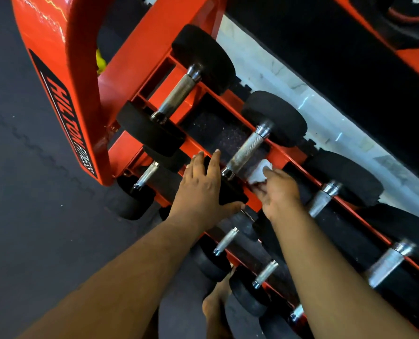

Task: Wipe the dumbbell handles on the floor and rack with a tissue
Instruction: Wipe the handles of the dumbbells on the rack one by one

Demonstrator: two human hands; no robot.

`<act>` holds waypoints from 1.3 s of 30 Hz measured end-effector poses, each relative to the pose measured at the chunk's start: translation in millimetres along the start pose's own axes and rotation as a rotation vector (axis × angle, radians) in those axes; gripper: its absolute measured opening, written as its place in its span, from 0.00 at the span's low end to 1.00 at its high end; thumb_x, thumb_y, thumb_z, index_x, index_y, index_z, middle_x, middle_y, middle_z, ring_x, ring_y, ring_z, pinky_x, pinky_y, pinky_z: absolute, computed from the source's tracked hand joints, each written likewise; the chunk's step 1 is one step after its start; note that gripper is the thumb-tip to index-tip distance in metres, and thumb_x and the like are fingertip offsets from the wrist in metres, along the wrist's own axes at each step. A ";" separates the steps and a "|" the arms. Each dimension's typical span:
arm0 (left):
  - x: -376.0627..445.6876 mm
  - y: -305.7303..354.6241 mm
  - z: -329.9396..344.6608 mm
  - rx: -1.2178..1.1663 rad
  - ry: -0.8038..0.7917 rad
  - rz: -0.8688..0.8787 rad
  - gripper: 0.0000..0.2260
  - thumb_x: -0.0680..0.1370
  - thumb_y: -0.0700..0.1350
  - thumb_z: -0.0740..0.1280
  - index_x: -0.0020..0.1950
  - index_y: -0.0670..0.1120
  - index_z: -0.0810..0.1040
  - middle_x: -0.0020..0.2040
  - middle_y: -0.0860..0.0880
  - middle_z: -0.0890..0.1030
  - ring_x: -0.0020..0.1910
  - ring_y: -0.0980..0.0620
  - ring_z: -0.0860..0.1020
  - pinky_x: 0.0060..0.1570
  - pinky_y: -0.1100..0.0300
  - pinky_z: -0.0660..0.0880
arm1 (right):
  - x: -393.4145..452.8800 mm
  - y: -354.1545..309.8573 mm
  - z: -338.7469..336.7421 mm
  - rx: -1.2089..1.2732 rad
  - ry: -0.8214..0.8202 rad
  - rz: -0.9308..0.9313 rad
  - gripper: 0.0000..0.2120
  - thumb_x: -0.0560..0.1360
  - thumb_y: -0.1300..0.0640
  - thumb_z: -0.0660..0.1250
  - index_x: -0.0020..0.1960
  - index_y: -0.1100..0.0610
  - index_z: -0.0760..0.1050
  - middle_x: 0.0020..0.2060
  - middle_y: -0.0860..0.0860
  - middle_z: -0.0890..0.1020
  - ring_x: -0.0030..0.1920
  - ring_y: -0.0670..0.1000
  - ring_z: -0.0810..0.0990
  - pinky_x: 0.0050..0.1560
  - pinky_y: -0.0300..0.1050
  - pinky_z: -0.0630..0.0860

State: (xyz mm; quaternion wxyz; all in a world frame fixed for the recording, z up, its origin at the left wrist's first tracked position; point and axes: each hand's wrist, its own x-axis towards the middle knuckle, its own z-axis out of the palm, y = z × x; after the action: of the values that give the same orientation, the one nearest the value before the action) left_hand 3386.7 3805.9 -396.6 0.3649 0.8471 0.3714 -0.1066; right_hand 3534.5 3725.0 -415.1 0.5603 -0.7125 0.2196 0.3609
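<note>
A black dumbbell with a knurled steel handle [246, 150] lies across the upper tier of the red rack [140, 57]. My right hand [279, 192] pinches a crumpled white tissue [260, 172] against the near end of that handle. My left hand [203, 189] rests on the dumbbell's near black head [228, 192], fingers straight and spread, thumb along its front edge. Another dumbbell handle [179, 92] lies to the left on the same tier. More handles [322, 199] run along the rack to the right.
Lower tiers hold several smaller dumbbells [225, 241] under my forearms. The rack's red side panel [66, 113] carries black lettering. Dark rubber flooring [27, 216] spreads to the left. A pale wall strip [326, 123] and black padding run behind the rack. My bare foot [215, 304] stands below.
</note>
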 end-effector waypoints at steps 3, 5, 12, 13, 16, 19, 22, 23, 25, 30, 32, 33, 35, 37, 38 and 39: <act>-0.6 2.0 -1.9 0.008 -0.006 -0.002 0.56 0.70 0.68 0.73 0.82 0.53 0.37 0.82 0.41 0.44 0.81 0.41 0.45 0.78 0.47 0.47 | -2.8 -23.0 23.8 0.157 -0.085 0.025 0.09 0.83 0.62 0.61 0.61 0.60 0.76 0.53 0.58 0.82 0.49 0.54 0.83 0.50 0.49 0.82; -0.7 1.5 -1.9 0.015 -0.003 -0.003 0.56 0.70 0.69 0.72 0.82 0.53 0.36 0.82 0.41 0.44 0.81 0.41 0.45 0.78 0.47 0.47 | -4.9 -37.3 35.0 0.244 -0.155 -0.011 0.10 0.83 0.62 0.61 0.61 0.60 0.77 0.54 0.58 0.83 0.54 0.54 0.83 0.59 0.52 0.80; -0.4 1.2 -2.0 0.017 -0.001 -0.010 0.58 0.69 0.69 0.73 0.82 0.53 0.36 0.82 0.40 0.45 0.82 0.42 0.45 0.78 0.48 0.48 | -0.4 -53.2 57.3 0.127 -0.161 0.033 0.04 0.79 0.61 0.66 0.45 0.59 0.76 0.41 0.54 0.80 0.43 0.51 0.80 0.56 0.48 0.76; 0.1 1.9 -2.4 0.017 -0.001 -0.007 0.58 0.69 0.69 0.73 0.82 0.53 0.36 0.82 0.40 0.45 0.82 0.42 0.45 0.78 0.48 0.49 | 1.2 -54.0 54.5 0.141 -0.201 0.046 0.05 0.80 0.60 0.65 0.45 0.60 0.77 0.41 0.55 0.80 0.44 0.52 0.80 0.58 0.48 0.76; 1.2 1.8 -1.8 0.017 0.000 -0.003 0.59 0.68 0.69 0.74 0.82 0.52 0.36 0.82 0.39 0.45 0.81 0.40 0.46 0.78 0.47 0.50 | 2.3 -47.3 38.2 0.165 -0.265 0.037 0.10 0.79 0.57 0.68 0.57 0.61 0.78 0.52 0.56 0.83 0.55 0.53 0.83 0.63 0.48 0.77; 1.2 0.9 -0.1 0.027 0.005 -0.008 0.60 0.67 0.69 0.74 0.81 0.53 0.36 0.82 0.39 0.45 0.81 0.40 0.47 0.78 0.47 0.50 | -1.4 -38.6 39.4 0.175 -0.238 0.003 0.09 0.78 0.57 0.70 0.57 0.59 0.78 0.53 0.54 0.84 0.56 0.52 0.82 0.63 0.47 0.76; 1.1 1.3 -0.3 0.026 0.010 -0.003 0.59 0.68 0.69 0.74 0.81 0.53 0.35 0.82 0.39 0.45 0.82 0.40 0.46 0.78 0.47 0.50 | -6.1 -42.4 53.5 0.161 -0.286 0.065 0.07 0.79 0.56 0.68 0.44 0.57 0.74 0.38 0.50 0.78 0.43 0.48 0.78 0.56 0.44 0.76; 1.2 1.1 -0.3 0.024 0.010 -0.003 0.59 0.68 0.69 0.74 0.81 0.53 0.35 0.82 0.39 0.45 0.82 0.40 0.46 0.78 0.47 0.50 | -6.2 -42.4 54.3 0.165 -0.299 0.071 0.07 0.80 0.55 0.67 0.44 0.56 0.73 0.37 0.50 0.76 0.41 0.48 0.76 0.55 0.43 0.75; 1.4 0.0 0.7 0.022 0.004 -0.005 0.59 0.68 0.70 0.73 0.81 0.53 0.35 0.82 0.39 0.44 0.82 0.40 0.46 0.78 0.47 0.50 | -8.8 -38.7 46.2 0.170 -0.307 0.058 0.07 0.79 0.54 0.67 0.51 0.58 0.76 0.41 0.52 0.79 0.44 0.49 0.79 0.53 0.43 0.77; 1.4 0.0 3.3 0.029 0.021 0.003 0.59 0.67 0.69 0.74 0.82 0.52 0.37 0.82 0.38 0.45 0.81 0.40 0.47 0.78 0.47 0.50 | -11.7 -25.4 37.4 0.134 -0.279 0.048 0.10 0.78 0.54 0.69 0.56 0.59 0.78 0.51 0.55 0.83 0.53 0.52 0.83 0.59 0.46 0.78; 0.7 0.5 1.6 0.008 0.025 -0.003 0.59 0.67 0.69 0.74 0.82 0.52 0.38 0.82 0.38 0.46 0.81 0.40 0.47 0.78 0.47 0.51 | -12.6 -30.3 46.3 0.153 -0.325 0.088 0.06 0.79 0.55 0.68 0.45 0.57 0.76 0.40 0.52 0.80 0.44 0.50 0.79 0.54 0.45 0.77; 0.2 0.8 0.6 0.006 0.021 -0.005 0.59 0.67 0.69 0.74 0.82 0.52 0.38 0.82 0.38 0.46 0.81 0.40 0.47 0.78 0.47 0.50 | -11.1 -30.6 48.3 0.158 -0.330 0.111 0.07 0.79 0.55 0.67 0.43 0.56 0.76 0.38 0.52 0.79 0.42 0.50 0.78 0.53 0.45 0.77; 0.4 0.6 -0.2 0.008 0.006 -0.008 0.58 0.68 0.68 0.74 0.82 0.52 0.37 0.82 0.39 0.45 0.81 0.40 0.46 0.78 0.47 0.49 | -15.6 -26.8 43.4 0.126 -0.325 0.127 0.07 0.79 0.53 0.67 0.49 0.57 0.78 0.41 0.53 0.80 0.43 0.50 0.80 0.50 0.44 0.79; 0.5 1.3 0.1 0.008 0.011 -0.009 0.59 0.68 0.68 0.74 0.82 0.51 0.37 0.82 0.38 0.45 0.81 0.40 0.46 0.78 0.47 0.49 | -22.0 -13.5 32.4 0.028 -0.331 0.108 0.11 0.78 0.53 0.69 0.58 0.57 0.78 0.45 0.55 0.82 0.43 0.51 0.82 0.42 0.45 0.81; 0.4 2.0 0.3 0.011 0.017 -0.010 0.59 0.68 0.67 0.75 0.82 0.51 0.37 0.82 0.38 0.46 0.81 0.40 0.46 0.78 0.47 0.49 | -26.3 -8.8 29.1 -0.042 -0.350 0.093 0.11 0.78 0.53 0.70 0.58 0.56 0.78 0.45 0.55 0.82 0.42 0.51 0.83 0.39 0.45 0.81; -0.5 2.9 0.7 0.012 0.019 -0.010 0.59 0.68 0.67 0.75 0.82 0.51 0.37 0.82 0.38 0.46 0.81 0.39 0.47 0.78 0.47 0.49 | -27.8 -8.5 27.7 -0.097 -0.363 0.085 0.10 0.78 0.54 0.70 0.56 0.56 0.78 0.44 0.54 0.83 0.40 0.51 0.84 0.37 0.45 0.81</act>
State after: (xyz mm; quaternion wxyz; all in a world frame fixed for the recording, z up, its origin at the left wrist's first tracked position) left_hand 3388.4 3803.8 -395.3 0.3557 0.8483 0.3787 -0.1026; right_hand 3515.4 3751.3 -391.6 0.5399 -0.6520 0.1269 0.5170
